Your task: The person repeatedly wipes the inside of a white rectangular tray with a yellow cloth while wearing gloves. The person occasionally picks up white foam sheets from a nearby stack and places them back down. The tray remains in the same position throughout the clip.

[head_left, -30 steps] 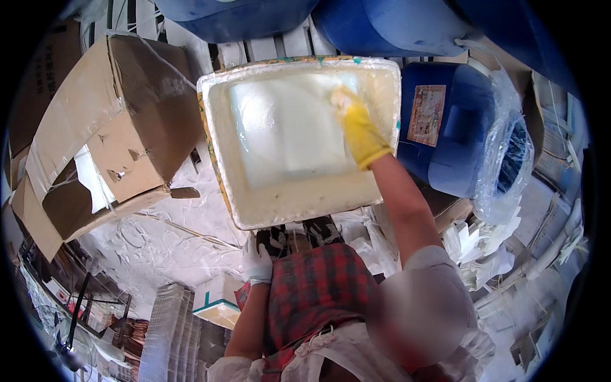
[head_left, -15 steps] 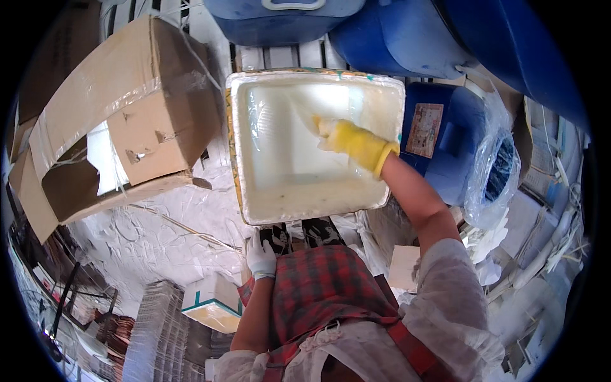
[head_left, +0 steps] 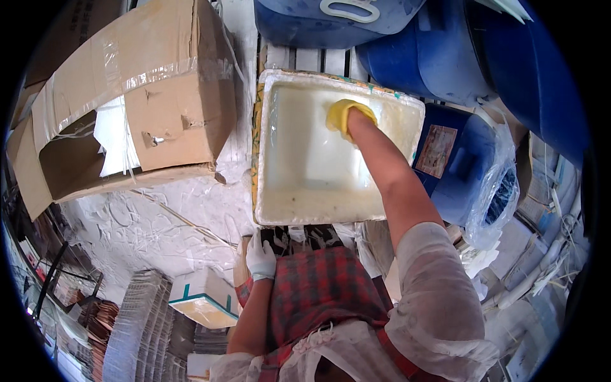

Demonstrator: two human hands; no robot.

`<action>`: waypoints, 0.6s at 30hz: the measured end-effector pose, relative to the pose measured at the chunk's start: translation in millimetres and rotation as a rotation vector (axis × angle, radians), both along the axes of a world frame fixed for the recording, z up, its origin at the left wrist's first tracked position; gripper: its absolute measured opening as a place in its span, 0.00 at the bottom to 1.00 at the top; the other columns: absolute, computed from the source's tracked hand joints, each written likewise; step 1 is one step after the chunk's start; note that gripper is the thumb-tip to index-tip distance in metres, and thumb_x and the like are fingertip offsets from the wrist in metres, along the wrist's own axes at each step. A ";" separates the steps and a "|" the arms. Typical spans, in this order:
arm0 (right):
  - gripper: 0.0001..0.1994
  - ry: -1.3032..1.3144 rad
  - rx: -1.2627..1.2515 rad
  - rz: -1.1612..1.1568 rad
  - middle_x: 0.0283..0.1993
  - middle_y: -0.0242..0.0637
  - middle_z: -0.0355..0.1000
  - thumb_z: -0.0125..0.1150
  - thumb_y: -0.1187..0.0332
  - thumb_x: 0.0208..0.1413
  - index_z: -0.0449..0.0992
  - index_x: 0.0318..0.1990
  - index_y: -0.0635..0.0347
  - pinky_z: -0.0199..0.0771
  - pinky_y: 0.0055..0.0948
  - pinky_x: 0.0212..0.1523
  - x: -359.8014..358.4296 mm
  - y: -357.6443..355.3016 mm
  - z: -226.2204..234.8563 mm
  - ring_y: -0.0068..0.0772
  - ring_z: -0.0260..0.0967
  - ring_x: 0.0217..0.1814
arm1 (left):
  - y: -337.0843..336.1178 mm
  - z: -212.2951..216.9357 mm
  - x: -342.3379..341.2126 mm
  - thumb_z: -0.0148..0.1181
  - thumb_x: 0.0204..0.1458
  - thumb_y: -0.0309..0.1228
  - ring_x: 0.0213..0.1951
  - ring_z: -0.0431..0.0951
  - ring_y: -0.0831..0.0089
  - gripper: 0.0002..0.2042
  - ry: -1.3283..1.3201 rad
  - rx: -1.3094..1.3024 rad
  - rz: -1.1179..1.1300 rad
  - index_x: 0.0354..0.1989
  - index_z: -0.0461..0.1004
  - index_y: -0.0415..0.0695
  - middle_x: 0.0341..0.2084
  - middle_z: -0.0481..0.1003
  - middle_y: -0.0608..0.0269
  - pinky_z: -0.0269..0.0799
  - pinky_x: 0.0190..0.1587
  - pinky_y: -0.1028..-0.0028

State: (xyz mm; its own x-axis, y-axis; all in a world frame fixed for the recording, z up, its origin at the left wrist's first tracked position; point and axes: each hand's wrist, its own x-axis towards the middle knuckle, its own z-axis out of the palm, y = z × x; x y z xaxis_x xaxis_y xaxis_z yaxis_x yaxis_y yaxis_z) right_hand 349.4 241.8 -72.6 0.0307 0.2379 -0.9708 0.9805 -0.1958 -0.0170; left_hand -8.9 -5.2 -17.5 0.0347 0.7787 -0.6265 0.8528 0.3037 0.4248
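A white foam box [head_left: 267,184] with a tape-covered outer wall stands in front of me, its inside pale and shiny, with what looks like cloudy liquid at the bottom. My right hand [head_left: 351,118], in a yellow rubber glove, reaches down inside it near the far right part. The fingers point away and are hidden, so whether they hold something cannot be seen. By my knee, below the box's near left corner, my left hand [head_left: 260,256] rests in a white glove. Its fingers lie stretched out, and no object shows in it.
Blue plastic drums [head_left: 445,51] stand behind the box and to the right. A blue container [head_left: 471,169] with clear plastic wrap is close on the right. On the left sits a large torn cardboard carton [head_left: 165,114]. A smaller white box [head_left: 203,296] with green tape lies lower left.
My right hand has moved deeper into the foam box and toward its far side, its fingers now out of sight. The whole view has shifted a little; my left hand stays by the knee.
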 end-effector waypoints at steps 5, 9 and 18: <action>0.19 -0.178 0.247 -0.023 0.53 0.44 0.68 0.52 0.61 0.48 0.74 0.48 0.53 0.62 0.37 0.56 -7.6 -40.5 -14.8 0.38 0.65 0.57 | 3.9 -0.7 -1.8 0.48 0.52 0.30 0.46 0.71 0.52 0.21 -0.033 -0.049 0.018 0.56 0.64 0.43 0.46 0.70 0.48 0.68 0.47 0.62; 0.15 -0.045 0.447 0.297 0.47 0.47 0.70 0.51 0.73 0.47 0.75 0.43 0.54 0.67 0.31 0.51 13.6 -94.5 -7.6 0.39 0.67 0.54 | 4.9 0.8 -1.7 0.47 0.52 0.30 0.46 0.71 0.52 0.21 -0.025 -0.045 0.016 0.56 0.63 0.43 0.46 0.70 0.47 0.67 0.47 0.62; 0.18 -0.125 0.357 0.202 0.45 0.43 0.71 0.55 0.75 0.45 0.69 0.47 0.57 0.70 0.35 0.46 27.3 -102.1 105.9 0.42 0.70 0.48 | -6.9 -3.7 -2.0 0.47 0.51 0.30 0.47 0.70 0.53 0.21 -0.015 -0.042 -0.032 0.56 0.64 0.44 0.47 0.70 0.49 0.66 0.49 0.61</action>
State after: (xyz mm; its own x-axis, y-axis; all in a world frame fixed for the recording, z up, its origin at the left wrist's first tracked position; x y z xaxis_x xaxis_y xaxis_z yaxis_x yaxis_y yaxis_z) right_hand 376.6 139.7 33.3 0.0614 0.5713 -0.8185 0.9974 -0.0032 0.0727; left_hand -11.0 -12.1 -21.2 0.0688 0.7503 -0.6575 0.8562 0.2938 0.4250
